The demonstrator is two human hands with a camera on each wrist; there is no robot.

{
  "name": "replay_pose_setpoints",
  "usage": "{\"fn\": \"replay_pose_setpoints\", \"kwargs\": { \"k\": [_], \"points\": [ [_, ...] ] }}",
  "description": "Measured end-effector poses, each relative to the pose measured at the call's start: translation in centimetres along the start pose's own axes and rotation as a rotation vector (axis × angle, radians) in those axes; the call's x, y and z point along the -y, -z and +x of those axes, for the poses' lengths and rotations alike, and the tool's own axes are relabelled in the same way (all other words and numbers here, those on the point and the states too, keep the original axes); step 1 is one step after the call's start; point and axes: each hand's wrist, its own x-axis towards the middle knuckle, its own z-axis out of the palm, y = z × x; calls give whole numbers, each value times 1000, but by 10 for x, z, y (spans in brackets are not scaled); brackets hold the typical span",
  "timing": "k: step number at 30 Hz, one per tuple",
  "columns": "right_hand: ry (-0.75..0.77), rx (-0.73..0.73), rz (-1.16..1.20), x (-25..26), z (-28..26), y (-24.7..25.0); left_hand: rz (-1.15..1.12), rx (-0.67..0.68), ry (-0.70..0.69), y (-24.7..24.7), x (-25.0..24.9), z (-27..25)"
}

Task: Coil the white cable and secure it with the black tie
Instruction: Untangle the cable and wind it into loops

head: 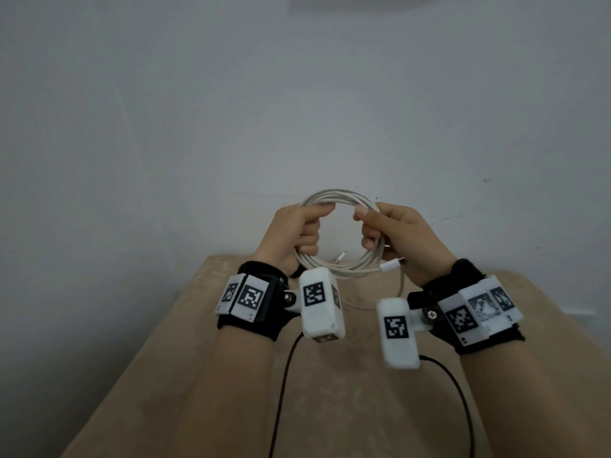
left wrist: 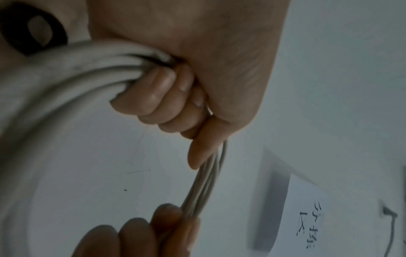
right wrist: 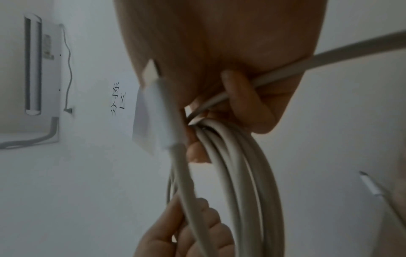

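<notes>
Two hands: my left hand (head: 297, 231) and my right hand (head: 393, 233) each had fingers curled round opposite sides of the white cable (head: 340, 196).
Position: the coil hung raised above the table (head: 330, 391), several loops deep.
Handling: I judged it light, springy, prone to unwinding; best gripped where loops bunch.
Loose end: a plug (head: 391, 265) dangled beneath.
Tie: none that I could see.
Containers: none seen.

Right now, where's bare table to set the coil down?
Bare tan table shows between the forearms, bordered by the two black wrist-camera leads. Crowded at the far edge: the white cable coil sits in the grip of left hand and right hand, with loose cable trailing underneath.
</notes>
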Motion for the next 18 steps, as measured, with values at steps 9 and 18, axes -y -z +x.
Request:
{"fn": "replay_pose_setpoints", "kwargs": {
  "k": [9,18],
  "points": [
    [-4,55,-190,-2,2,3,220,164,-30,5,0,-6],
    [-7,110,-118,-3,2,4,216,48,-52,3,0,-2]
  ]
}}
